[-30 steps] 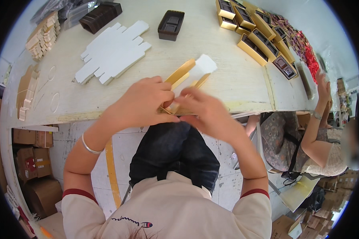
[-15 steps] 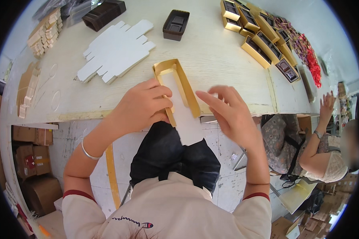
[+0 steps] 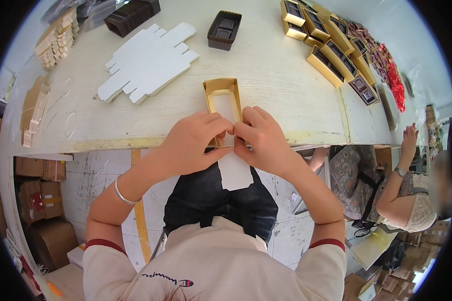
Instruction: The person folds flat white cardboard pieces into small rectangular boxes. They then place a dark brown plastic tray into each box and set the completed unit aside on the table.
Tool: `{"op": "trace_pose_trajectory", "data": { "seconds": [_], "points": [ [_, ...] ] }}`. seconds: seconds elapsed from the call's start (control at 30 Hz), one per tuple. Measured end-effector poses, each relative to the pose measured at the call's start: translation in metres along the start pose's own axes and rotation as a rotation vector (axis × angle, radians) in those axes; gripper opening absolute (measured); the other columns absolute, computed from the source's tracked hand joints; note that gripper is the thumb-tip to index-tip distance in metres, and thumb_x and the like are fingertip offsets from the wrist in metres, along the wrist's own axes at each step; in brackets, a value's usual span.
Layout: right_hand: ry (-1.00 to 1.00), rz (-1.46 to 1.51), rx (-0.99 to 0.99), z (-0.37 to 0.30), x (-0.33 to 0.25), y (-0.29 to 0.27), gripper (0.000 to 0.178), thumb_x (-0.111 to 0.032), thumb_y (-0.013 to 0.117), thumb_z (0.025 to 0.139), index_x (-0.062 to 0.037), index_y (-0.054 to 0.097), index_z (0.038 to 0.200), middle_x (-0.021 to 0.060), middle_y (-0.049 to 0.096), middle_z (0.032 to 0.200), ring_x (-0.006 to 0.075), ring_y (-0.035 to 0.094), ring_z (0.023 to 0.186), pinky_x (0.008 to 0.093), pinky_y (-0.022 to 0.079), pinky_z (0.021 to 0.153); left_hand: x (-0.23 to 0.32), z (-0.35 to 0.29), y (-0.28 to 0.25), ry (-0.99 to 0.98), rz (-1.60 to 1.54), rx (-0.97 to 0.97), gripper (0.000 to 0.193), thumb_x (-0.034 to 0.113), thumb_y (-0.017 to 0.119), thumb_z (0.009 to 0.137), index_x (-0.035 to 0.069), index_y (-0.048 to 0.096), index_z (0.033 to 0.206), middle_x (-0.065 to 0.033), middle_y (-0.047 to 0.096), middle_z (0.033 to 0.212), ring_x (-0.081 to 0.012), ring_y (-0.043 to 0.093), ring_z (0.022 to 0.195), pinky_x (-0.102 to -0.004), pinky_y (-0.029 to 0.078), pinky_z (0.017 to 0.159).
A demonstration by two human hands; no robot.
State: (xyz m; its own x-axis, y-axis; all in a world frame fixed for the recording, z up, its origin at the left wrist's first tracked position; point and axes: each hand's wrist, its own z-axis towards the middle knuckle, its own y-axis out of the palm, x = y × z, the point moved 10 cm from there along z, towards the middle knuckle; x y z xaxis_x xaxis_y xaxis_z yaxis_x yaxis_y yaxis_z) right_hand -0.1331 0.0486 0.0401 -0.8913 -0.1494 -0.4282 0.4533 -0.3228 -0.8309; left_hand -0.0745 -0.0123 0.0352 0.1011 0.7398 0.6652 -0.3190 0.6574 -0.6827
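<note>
A partly folded gold cardboard box point(image 3: 221, 85) lies at the table's front edge, its far end and long sides upright. Its near end flap point(image 3: 236, 173) is white and hangs flat over my lap. My left hand point(image 3: 198, 138) closes on the near left corner of the box. Opposite it, my right hand point(image 3: 261, 138) pinches the near right corner. The fingertips of both hands almost meet over the near end and hide the corner folds.
Flat white box blanks point(image 3: 148, 62) are stacked left of centre. A brown plastic tray point(image 3: 224, 31) stands beyond the box. Gold boxes with brown trays point(image 3: 331, 57) crowd the right, near red ribbon point(image 3: 396, 88). Another person's hand point(image 3: 410, 138) is at the far right.
My right hand has moved left and taken hold of the box's near right corner. The box has turned straighter, and my left hand has shifted to the near left corner.
</note>
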Motion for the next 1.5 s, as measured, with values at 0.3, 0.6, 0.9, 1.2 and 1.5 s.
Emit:
{"op": "trace_pose_trajectory", "data": {
  "seconds": [0.3,0.6,0.9,1.2,1.5],
  "points": [
    [0.117,0.219,-0.099,-0.028,-0.003,-0.005,0.044,0.004,0.067,0.070,-0.0025,0.054,0.112,0.0154,0.054,0.101,0.0323,0.054,0.094,0.0396,0.046,0.080,-0.003,-0.005,0.008,-0.063,-0.022,-0.003,0.011,0.007,0.071,0.077,0.006,0.060,0.077,-0.0047,0.053,0.079,-0.0225,0.056,0.065,-0.0328,0.045,0.058],
    [-0.092,0.184,0.210,-0.043,-0.013,-0.008,0.034,0.004,0.069,0.070,0.0010,0.065,0.103,0.0154,0.056,0.115,0.0284,0.060,0.092,0.0345,0.050,0.077,-0.011,-0.004,0.009,-0.108,-0.398,-0.059,0.027,0.025,0.068,0.087,0.005,0.063,0.104,-0.0099,0.058,0.107,-0.0256,0.061,0.082,-0.0325,0.048,0.070],
    [0.229,0.496,0.390,-0.035,0.013,-0.006,0.025,0.005,0.069,0.079,-0.0004,0.062,0.103,0.0124,0.052,0.104,0.0154,0.049,0.065,0.0290,0.045,0.061,-0.018,-0.014,0.007,-0.209,-0.534,0.147,0.025,0.007,0.055,0.093,0.007,0.045,0.116,-0.0138,0.041,0.135,-0.0160,0.056,0.088,-0.0282,0.046,0.070],
    [0.092,0.200,0.263,-0.031,-0.006,-0.003,0.042,0.004,0.073,0.075,-0.0008,0.061,0.115,0.0159,0.047,0.118,0.0196,0.052,0.067,0.0320,0.047,0.063,0.023,-0.018,0.006,0.055,0.149,0.298,0.020,0.008,0.057,0.090,0.010,0.047,0.108,-0.0114,0.048,0.104,-0.0296,0.057,0.071,-0.0374,0.047,0.061],
    [0.091,0.161,0.277,-0.030,-0.011,-0.006,0.039,0.002,0.072,0.075,-0.0001,0.062,0.113,0.0146,0.051,0.111,0.0232,0.054,0.070,0.0338,0.048,0.064,0.023,-0.021,0.001,0.111,0.065,0.341,0.015,0.006,0.062,0.086,0.007,0.052,0.098,-0.0099,0.054,0.098,-0.0284,0.058,0.073,-0.0365,0.048,0.060]
  ]
}}
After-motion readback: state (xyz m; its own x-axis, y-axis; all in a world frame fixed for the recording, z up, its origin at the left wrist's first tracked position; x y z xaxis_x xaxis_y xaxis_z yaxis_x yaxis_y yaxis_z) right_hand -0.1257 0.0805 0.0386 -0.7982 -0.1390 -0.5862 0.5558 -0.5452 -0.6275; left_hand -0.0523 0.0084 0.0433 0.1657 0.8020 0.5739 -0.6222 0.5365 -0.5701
